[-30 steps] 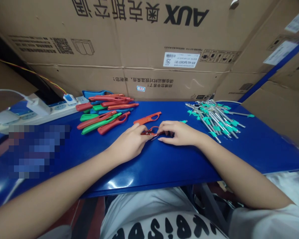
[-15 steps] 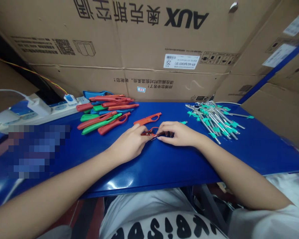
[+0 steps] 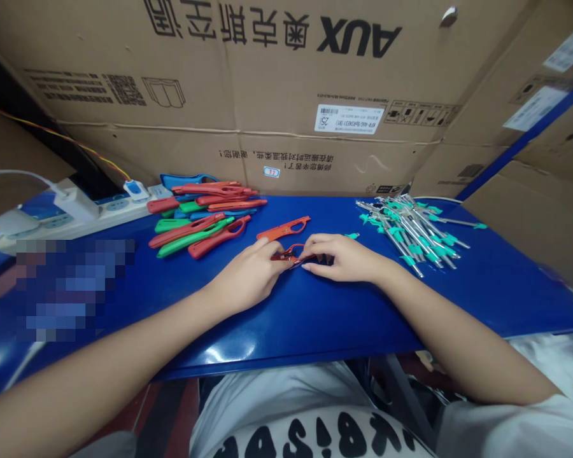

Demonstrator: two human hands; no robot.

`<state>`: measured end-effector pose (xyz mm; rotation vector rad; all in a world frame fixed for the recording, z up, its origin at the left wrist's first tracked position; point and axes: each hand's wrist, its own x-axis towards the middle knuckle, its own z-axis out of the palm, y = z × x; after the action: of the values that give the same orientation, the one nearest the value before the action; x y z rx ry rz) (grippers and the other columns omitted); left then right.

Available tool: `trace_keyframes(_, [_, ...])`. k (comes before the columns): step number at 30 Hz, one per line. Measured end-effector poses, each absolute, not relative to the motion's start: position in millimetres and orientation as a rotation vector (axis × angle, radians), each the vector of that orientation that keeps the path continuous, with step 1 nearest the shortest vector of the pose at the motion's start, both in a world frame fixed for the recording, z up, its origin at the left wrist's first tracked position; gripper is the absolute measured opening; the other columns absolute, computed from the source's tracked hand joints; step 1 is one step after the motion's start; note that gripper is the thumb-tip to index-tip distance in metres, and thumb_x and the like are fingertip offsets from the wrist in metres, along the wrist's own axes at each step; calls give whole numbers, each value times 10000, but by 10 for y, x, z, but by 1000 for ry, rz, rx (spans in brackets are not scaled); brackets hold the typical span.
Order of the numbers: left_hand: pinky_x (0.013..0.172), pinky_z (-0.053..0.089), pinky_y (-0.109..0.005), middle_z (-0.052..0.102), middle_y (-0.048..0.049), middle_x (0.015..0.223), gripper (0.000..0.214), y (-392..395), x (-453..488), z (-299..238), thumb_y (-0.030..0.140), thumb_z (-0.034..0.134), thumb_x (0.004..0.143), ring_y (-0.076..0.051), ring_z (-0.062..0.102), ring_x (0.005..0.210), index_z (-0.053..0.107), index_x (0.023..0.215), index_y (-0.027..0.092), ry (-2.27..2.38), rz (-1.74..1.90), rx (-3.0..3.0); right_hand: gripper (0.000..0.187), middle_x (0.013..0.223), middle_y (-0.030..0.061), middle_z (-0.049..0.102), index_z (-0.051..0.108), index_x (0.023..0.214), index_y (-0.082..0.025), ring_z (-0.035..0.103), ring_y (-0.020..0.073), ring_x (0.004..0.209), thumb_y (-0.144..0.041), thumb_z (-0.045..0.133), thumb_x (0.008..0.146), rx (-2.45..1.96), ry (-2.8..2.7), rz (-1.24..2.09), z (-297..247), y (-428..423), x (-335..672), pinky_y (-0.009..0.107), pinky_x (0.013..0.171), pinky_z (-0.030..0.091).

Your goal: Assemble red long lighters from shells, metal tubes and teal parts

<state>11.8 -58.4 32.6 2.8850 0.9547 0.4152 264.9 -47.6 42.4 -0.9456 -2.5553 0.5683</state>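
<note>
My left hand (image 3: pixel 249 273) is closed on a red-orange lighter casing (image 3: pixel 295 247) at the middle of the table. Its trigger loop shows between my hands, and small dark and metal parts sit inside it. My right hand (image 3: pixel 340 257) pinches the casing's right end, fingers bent and thumb below. The fingers cover much of the piece. Just beyond my hands lies an orange casing half (image 3: pixel 284 228). A small teal part (image 3: pixel 352 236) rests behind my right hand.
Red, green and blue lighter casings (image 3: pixel 198 234) are heaped at left. Metal tubes with teal triggers (image 3: pixel 413 232) form a pile at right. A power strip (image 3: pixel 117 207) with plugs lies at the back left. A large cardboard box (image 3: pixel 267 83) walls off the blue table's (image 3: pixel 286 337) far side.
Both hands stay almost in place around the casing. My right fingers and thumb have shifted slightly at its right end. The piles are unchanged.
</note>
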Motion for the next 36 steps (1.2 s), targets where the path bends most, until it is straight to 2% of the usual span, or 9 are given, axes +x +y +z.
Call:
trace_keyframes(12, [924,547,-443,627,-146,1151,373,-584,120,333,155,448,1001,-286,570,1087,723,1246,209,958,394,2896,203,1106,69,704,737,1076,-190,677,189,942,-270,626,925,-972,-2573,503,423,-487,2639,308,838,514])
trace_keyframes(23, [926,547,-445,629,-137,1147,366,-579,118,328,167,451,1007,-277,574,1062,725,1244,216,946,433,2872,192,1093,61,709,743,1053,-193,676,178,905,-280,633,923,-1009,-2585,481,450,-506,2624,285,775,502])
trace_keyframes(29, [934,547,-436,629,-132,1152,364,-580,115,326,171,458,1008,-272,577,1072,721,1253,225,964,424,2872,182,1118,60,716,750,1046,-205,685,179,931,-259,622,927,-1003,-2593,466,459,-508,2626,293,808,502])
trace_keyframes(36, [918,549,-421,632,-128,1137,363,-585,118,341,182,463,1013,-258,600,1040,717,1265,241,977,421,2847,175,1091,64,723,749,1030,-205,688,175,897,-253,614,930,-982,-2610,426,480,-526,2597,280,775,497])
